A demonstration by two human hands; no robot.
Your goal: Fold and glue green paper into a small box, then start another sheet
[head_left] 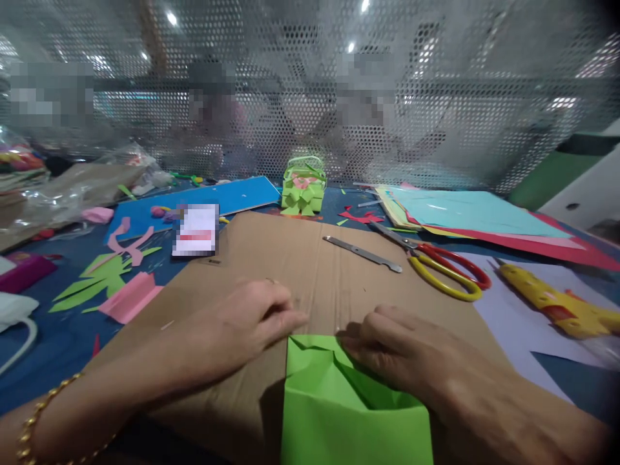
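A folded bright green paper [356, 429] stands at the bottom middle, its top partly creased inward into an opening. My right hand [402, 349] has its fingers curled over the paper's upper right edge, with the fingertips partly hidden. Just above the paper's upper left corner is my left hand [261, 316], fingers curled in and thumb pointing right. Nothing shows in that hand, and it looks apart from the paper. Both hands are over a brown cardboard sheet [271, 258]. Beyond them on the cardboard lies a flat metal blade [362, 253].
Red-and-yellow scissors [443, 270] rest at the cardboard's right edge, near a yellow glue gun [557, 300]. Coloured paper sheets [479, 213] are stacked behind. A small green paper basket [304, 187] stands at the back. Pink and green cutouts [104, 278] lie left; a perforated metal screen [310, 90] rises behind.
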